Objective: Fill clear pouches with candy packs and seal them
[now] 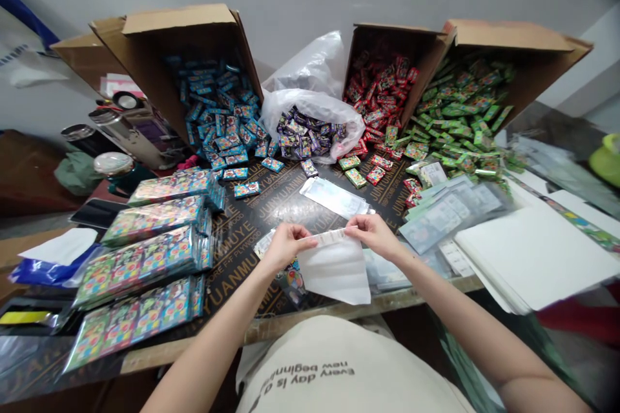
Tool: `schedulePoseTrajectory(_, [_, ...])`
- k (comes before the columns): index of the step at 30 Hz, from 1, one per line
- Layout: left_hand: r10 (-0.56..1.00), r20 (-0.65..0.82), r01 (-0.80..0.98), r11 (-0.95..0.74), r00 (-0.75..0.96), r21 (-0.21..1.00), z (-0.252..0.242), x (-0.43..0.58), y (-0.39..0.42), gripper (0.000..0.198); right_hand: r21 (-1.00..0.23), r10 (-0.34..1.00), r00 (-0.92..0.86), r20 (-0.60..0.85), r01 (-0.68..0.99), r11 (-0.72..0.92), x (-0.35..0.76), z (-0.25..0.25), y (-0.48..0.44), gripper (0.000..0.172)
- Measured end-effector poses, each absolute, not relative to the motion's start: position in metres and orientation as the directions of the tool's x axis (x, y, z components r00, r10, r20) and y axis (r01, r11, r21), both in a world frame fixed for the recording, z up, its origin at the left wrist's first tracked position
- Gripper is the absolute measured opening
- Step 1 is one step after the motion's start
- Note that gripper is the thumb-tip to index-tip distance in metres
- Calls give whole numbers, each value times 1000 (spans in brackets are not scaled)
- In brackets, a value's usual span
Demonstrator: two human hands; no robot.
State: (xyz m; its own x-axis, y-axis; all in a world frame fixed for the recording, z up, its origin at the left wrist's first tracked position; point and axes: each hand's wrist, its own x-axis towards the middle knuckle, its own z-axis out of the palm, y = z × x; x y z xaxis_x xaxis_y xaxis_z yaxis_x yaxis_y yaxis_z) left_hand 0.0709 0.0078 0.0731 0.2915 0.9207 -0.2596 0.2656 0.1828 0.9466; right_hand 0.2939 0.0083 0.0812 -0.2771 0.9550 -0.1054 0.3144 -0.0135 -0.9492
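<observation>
At the far left, four rows of glossy, flat, multicoloured filled pouches (145, 251) are laid overlapping on the dark plywood table (271, 203), which is printed with pale lettering. Behind them a brown corrugated cardboard box (194, 32) is tipped on its side, and small rectangular blue foil packets (217, 116) are spilled from it onto the table. Beside it a thin, crinkled, translucent white plastic bag (314, 64) is opened around a heap of shiny purple packets (305, 132). Near the table's front edge, the left hand (283, 245) is closed in a pinch on the top left corner of a frosted white rectangular plastic pouch (336, 271). The pouch is held just above the table edge and hangs smooth and limp. Its top right corner is pinched between the thumb and fingers of the right hand (375, 232). Just beyond the hands a clear flat pouch with a silvery sheen (334, 197) is laid on the table. Further right, a second cardboard box (387, 39) is filled with red packets (382, 93) and a third cardboard box (513, 39) with green packets (460, 110), both tipped over. A loose pile of clear empty pouches (455, 210) is spread beside matte white flat sheets (537, 251) at the far right.
</observation>
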Motion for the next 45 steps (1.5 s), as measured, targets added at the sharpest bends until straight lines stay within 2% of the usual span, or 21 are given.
schedulePoseTrajectory(4, [911, -291, 275, 211, 292, 938, 59, 76, 17, 32, -882, 939, -341, -38, 453, 129, 301, 73, 24, 31])
schedulePoseTrajectory(6, [929, -291, 310, 213, 230, 927, 51, 73, 28, 32, -760, 942, -334, -28, 620, 197, 309, 62, 29, 38])
schedulePoseTrajectory(9, [946, -296, 364, 230, 136, 903, 36, 63, 50, 31, -543, 936, -331, -118, 811, 218, 321, 38, 26, 43])
schedulePoseTrajectory(12, [943, -321, 446, 253, 84, 858, 20, 57, 69, 25, -454, 891, -410, -196, 843, 288, 328, 22, 9, 39])
schedulePoseTrajectory(16, [950, -308, 576, 227, 46, 785, 5, 60, 84, 16, -351, 795, -578, -186, 794, 495, 335, 31, -10, 38])
schedulePoseTrajectory(19, [957, -287, 641, 198, 36, 741, 0, 66, 88, 13, -380, 760, -627, -170, 753, 537, 344, 48, -13, 36])
schedulePoseTrajectory(22, [954, -291, 671, 169, 72, 722, -6, 75, 85, 12, -455, 747, -639, -183, 729, 512, 351, 56, -10, 32])
schedulePoseTrajectory(28, [958, -253, 674, 98, 135, 732, -19, 102, 65, 11, -561, 723, -648, -239, 700, 443, 355, 59, -4, 31])
schedulePoseTrajectory(32, [954, -247, 651, 79, 171, 755, -22, 119, 55, 11, -637, 703, -674, -227, 649, 416, 357, 56, 0, 26])
schedulePoseTrajectory(36, [949, -250, 616, 82, 192, 784, -24, 129, 52, 13, -591, 819, -552, -158, 717, 369, 348, 30, 6, 14])
schedulePoseTrajectory(39, [947, -252, 578, 96, 197, 811, -24, 126, 54, 14, -532, 899, -432, -71, 779, 333, 335, 10, 13, 24])
schedulePoseTrajectory(41, [940, -270, 543, 118, 208, 831, -23, 120, 55, 15, -533, 923, -385, -10, 783, 321, 327, 4, 19, 28])
schedulePoseTrajectory(45, [928, -319, 472, 198, 190, 859, -23, 111, 52, 13, -480, 946, -311, 88, 819, 314, 314, -4, 32, 19])
